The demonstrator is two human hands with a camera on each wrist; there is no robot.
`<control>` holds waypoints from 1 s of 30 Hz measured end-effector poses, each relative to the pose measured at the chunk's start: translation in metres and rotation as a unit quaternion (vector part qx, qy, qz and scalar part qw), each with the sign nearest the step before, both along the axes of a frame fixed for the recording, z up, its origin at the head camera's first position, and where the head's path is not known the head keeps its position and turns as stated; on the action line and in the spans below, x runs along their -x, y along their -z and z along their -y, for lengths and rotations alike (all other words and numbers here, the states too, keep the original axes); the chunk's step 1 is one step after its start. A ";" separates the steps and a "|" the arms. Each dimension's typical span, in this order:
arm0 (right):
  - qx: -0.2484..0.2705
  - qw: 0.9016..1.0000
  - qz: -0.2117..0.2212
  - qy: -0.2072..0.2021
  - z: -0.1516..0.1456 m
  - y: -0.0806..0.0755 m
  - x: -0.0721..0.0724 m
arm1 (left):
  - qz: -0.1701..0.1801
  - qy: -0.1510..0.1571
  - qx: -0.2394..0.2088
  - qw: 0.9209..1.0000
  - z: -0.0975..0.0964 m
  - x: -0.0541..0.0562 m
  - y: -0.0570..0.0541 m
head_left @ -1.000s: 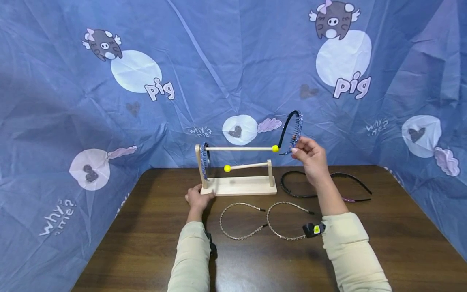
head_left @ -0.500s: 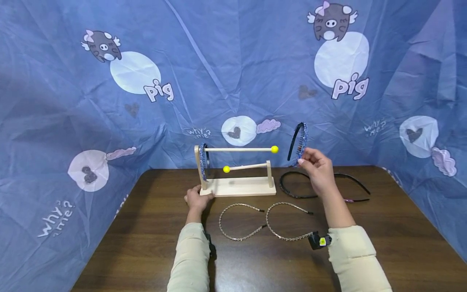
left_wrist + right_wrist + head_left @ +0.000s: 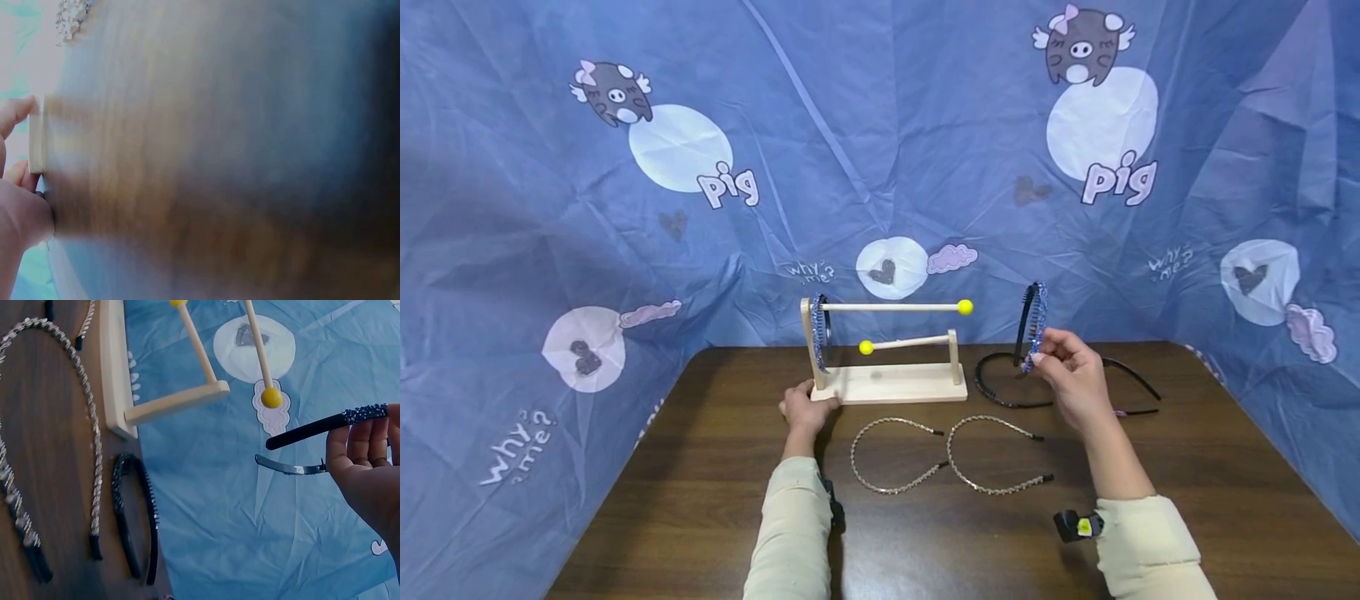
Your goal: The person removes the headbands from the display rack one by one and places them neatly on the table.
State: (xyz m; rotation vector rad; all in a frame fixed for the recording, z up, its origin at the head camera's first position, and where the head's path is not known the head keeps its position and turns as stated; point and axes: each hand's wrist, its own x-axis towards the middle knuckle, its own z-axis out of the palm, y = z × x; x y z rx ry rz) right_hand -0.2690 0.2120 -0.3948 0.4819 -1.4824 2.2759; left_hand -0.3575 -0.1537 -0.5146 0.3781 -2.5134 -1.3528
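Note:
My right hand pinches a blue glittery headband with black comb teeth, held upright to the right of a wooden headband stand. In the right wrist view, both black ends of this headband point toward the stand, apart from its rods. Another blue glittery headband hangs on the upper rod, against the tall left post. At the left end of the stand's base, my left hand grips the wood. Fingers show on both sides of the base end in the left wrist view.
Two silvery braided headbands lie on the brown table in front of the stand. Black headbands lie behind my right hand, partly hidden. Yellow balls cap the rods. A blue printed cloth hangs behind.
My right hand has moved right and down with the blue headband, away from the upper rod's yellow ball. The left hand and the stand have stayed in place.

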 end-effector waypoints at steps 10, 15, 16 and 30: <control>-0.107 0.994 -0.008 -0.028 -0.020 0.011 -0.018 | 0.007 0.001 -0.007 1.000 0.001 0.000 0.001; -0.150 0.988 -0.008 -0.047 -0.029 0.016 -0.026 | 0.007 0.002 -0.011 1.000 0.001 0.000 0.000; -0.154 0.987 -0.005 -0.046 -0.030 0.017 -0.027 | 0.004 0.002 -0.010 1.000 0.001 0.000 0.000; -0.210 0.973 0.043 -0.082 -0.059 0.039 -0.051 | 0.008 0.004 -0.016 1.000 0.002 -0.001 -0.002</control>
